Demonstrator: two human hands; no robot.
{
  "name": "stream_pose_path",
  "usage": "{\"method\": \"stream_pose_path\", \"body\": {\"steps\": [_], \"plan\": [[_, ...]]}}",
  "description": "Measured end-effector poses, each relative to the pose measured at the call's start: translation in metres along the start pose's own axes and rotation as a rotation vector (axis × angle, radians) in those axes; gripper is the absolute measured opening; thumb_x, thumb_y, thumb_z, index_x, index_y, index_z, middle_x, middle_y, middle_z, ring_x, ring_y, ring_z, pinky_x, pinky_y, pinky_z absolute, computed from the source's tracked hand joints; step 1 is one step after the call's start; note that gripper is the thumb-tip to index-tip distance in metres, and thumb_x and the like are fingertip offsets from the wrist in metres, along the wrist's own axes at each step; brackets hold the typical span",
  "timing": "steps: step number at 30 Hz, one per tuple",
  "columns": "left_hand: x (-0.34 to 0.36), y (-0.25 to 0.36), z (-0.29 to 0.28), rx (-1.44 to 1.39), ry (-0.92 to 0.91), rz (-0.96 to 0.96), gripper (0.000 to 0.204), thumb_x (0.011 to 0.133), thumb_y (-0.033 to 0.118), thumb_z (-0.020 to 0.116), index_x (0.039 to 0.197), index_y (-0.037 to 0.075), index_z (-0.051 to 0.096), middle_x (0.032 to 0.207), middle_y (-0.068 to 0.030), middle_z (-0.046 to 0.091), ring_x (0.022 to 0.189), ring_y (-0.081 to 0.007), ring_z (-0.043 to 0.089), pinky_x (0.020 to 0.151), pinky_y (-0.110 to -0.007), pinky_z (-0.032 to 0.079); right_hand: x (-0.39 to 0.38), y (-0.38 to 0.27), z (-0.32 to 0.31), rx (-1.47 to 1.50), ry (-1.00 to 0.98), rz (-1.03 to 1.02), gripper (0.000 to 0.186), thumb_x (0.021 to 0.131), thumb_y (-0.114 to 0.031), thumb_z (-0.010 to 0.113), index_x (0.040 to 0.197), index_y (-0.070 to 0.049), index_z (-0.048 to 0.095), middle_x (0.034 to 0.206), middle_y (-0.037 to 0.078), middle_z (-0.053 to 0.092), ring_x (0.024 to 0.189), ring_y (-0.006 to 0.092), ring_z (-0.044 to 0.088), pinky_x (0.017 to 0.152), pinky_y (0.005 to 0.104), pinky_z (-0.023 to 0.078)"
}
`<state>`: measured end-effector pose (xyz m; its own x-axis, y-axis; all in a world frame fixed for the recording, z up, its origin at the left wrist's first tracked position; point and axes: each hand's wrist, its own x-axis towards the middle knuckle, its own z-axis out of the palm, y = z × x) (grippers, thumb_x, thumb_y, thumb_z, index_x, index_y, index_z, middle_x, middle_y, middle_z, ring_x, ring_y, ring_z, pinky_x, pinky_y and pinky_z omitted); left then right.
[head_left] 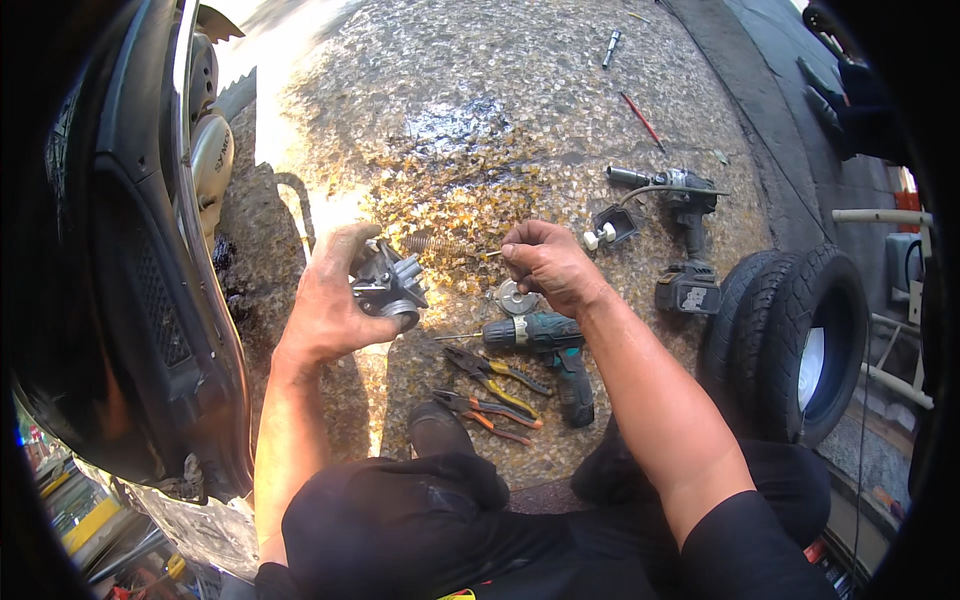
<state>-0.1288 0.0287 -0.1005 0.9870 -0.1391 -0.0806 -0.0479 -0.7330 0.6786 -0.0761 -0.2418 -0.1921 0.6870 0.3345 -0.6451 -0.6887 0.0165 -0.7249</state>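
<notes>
My left hand [335, 300] grips a metal carburetor [388, 285] from its left side, the thumb under its round mouth. To the right, my right hand [550, 268] is closed in a pinch on a small thin brass-coloured piece [491, 254], its tip pointing toward the carburetor. A coil spring [438, 244] shows between the two hands; whether it lies on the ground or touches either part I cannot tell. Below my right hand are a round metal part [516, 298] and a teal cordless drill [535, 332] with a bit in it.
Two pliers [500, 380] [487, 412] lie by my foot. A cordless impact wrench [688, 225], a black part with white knobs [612, 230], a red screwdriver [643, 122] and a socket piece [611, 48] lie farther right. Tyres [790, 335] stand at right; a scooter [150, 250] stands left.
</notes>
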Motion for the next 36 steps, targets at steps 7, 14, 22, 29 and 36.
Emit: {"method": "stream_pose_path", "body": {"steps": [7,14,22,29,36], "plan": [[-0.004,-0.017,0.005,-0.15,-0.046,-0.151,0.093,0.05,0.031,0.085,0.131,0.001,0.052,0.107,-0.0135,0.061,0.096,-0.0245,0.061,0.09,-0.036,0.05,0.031,0.047,-0.046,-0.611,0.356,-0.044,0.017,0.085,-0.006,0.067,0.099,0.002,0.067,0.079,0.007,0.064,0.064,0.0144,0.058,0.053,0.0299,0.047],[-0.008,-0.02,0.005,-0.507,-0.072,-0.312,0.097,0.048,0.025,0.084,0.135,0.001,0.049,0.11,-0.0126,0.063,0.103,-0.0223,0.062,0.095,-0.034,0.048,0.026,0.049,-0.049,-0.141,0.24,0.14,0.013,0.087,-0.002,0.063,0.1,-0.002,0.066,0.077,0.005,0.064,0.062,0.0146,0.061,0.049,0.0298,0.049],[-0.007,-0.026,0.002,-0.867,-0.133,-0.278,0.102,0.047,0.022,0.083,0.139,0.0,0.046,0.116,-0.0139,0.062,0.107,-0.0232,0.062,0.097,-0.035,0.047,0.017,0.042,-0.051,0.039,0.131,0.193,0.011,0.09,-0.003,0.061,0.1,-0.004,0.063,0.079,0.003,0.062,0.065,0.0127,0.061,0.05,0.0271,0.05],[-0.01,-0.028,0.001,-1.428,-0.274,-0.189,0.108,0.051,0.021,0.083,0.145,-0.003,0.036,0.142,-0.0221,0.049,0.126,-0.0356,0.054,0.108,-0.045,0.044,0.025,0.056,-0.053,-0.183,0.234,0.122,0.009,0.084,0.0,0.063,0.092,0.0,0.067,0.074,0.005,0.063,0.058,0.0132,0.057,0.048,0.0291,0.048],[-0.013,-0.025,-0.007,-1.583,-0.352,-0.104,0.106,0.051,0.013,0.083,0.146,-0.003,0.037,0.146,-0.0232,0.045,0.125,-0.0426,0.054,0.103,-0.053,0.048,0.023,0.064,-0.061,-0.774,0.324,-0.02,0.022,0.078,-0.011,0.07,0.098,-0.001,0.072,0.087,0.012,0.07,0.077,0.0193,0.066,0.073,0.0331,0.053]]}}
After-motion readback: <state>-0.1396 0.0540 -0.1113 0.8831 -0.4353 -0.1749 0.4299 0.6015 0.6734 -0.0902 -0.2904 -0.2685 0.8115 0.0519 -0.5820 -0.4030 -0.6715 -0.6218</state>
